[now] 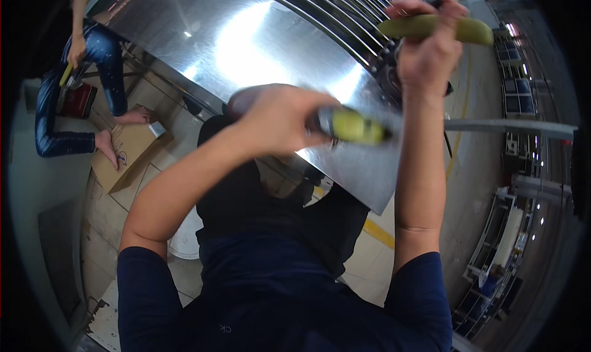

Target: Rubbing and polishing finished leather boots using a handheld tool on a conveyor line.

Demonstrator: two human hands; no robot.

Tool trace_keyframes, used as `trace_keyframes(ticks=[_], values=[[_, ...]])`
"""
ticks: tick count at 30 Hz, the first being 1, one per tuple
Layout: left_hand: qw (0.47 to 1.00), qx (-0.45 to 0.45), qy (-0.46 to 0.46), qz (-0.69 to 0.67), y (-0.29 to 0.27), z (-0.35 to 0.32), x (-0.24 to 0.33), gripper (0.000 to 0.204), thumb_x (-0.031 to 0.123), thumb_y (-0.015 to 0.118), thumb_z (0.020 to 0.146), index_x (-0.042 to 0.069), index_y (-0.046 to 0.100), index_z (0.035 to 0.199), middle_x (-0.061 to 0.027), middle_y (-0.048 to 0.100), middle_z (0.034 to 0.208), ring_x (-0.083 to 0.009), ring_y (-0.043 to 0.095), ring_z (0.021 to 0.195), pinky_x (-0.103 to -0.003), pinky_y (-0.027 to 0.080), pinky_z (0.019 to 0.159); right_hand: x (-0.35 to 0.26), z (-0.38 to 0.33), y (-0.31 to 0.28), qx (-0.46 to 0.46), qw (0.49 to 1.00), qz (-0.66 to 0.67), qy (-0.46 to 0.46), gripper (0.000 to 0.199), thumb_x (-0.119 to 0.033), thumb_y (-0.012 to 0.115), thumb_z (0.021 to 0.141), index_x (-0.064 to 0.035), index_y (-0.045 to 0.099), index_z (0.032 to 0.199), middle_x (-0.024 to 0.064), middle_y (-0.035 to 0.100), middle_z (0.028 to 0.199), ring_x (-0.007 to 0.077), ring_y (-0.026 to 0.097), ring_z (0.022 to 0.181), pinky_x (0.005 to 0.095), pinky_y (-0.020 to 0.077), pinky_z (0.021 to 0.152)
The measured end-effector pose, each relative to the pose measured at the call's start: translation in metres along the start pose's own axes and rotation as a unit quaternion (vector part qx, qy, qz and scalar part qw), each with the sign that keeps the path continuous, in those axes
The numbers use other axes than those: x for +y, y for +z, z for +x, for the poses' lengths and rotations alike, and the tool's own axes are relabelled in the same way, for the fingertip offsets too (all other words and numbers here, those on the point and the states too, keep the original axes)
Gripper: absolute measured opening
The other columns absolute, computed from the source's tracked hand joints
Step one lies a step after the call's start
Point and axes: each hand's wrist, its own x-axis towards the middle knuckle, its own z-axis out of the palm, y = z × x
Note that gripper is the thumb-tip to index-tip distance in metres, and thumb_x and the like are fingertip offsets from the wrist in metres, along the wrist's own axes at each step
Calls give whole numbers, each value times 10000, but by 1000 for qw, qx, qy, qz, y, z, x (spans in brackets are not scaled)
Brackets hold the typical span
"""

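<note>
My left hand (280,121) is closed around a tool with a yellow-green and black handle (354,127), held in front of a large shiny steel sheet (246,50). Higher up at the right, my right hand (428,44) grips a second yellow-green handle (471,30) lying across the fist near a row of dark metal bars (363,10). The working ends of both tools are hidden or blurred. Both forearms are bare and come out of dark blue sleeves.
At the far left another person in blue jeans (104,62) crouches barefoot by a flat cardboard piece (126,152) and a red box (77,101). Tiled floor with a yellow stripe (378,232) lies below. Metal racks (502,241) stand at the right.
</note>
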Motion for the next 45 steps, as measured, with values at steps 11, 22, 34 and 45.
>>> trace_keyframes(ticks=[11,22,34,45], values=[[811,453,-169,-329,80,12,-72,499,414,622,1009,-32,621,1233,-97,657,1157,-174,617,1028,-317,473,927,44,-101,-36,173,976,105,83,390,-387,642,1011,-14,627,1125,122,717,834,210,708,776,357,573,765],[838,477,-138,-226,90,1,-86,475,379,610,1013,-69,619,1174,-145,674,1080,-232,616,983,-364,469,919,104,-77,12,205,951,195,121,384,-385,688,986,-17,616,1065,64,638,744,181,656,711,348,539,742],[840,489,-125,-201,95,1,-87,429,349,597,1008,-56,628,1148,-153,679,1018,-251,621,926,-373,480,875,144,-61,27,178,971,105,125,295,-295,693,1003,-19,608,947,41,559,693,136,540,604,314,509,654],[842,483,-113,-212,91,8,-82,383,329,564,1030,-42,637,1093,-106,658,1017,-186,585,909,-336,465,847,80,-137,4,65,964,213,142,356,-318,587,1048,-31,590,836,18,404,589,161,433,556,374,444,611]])
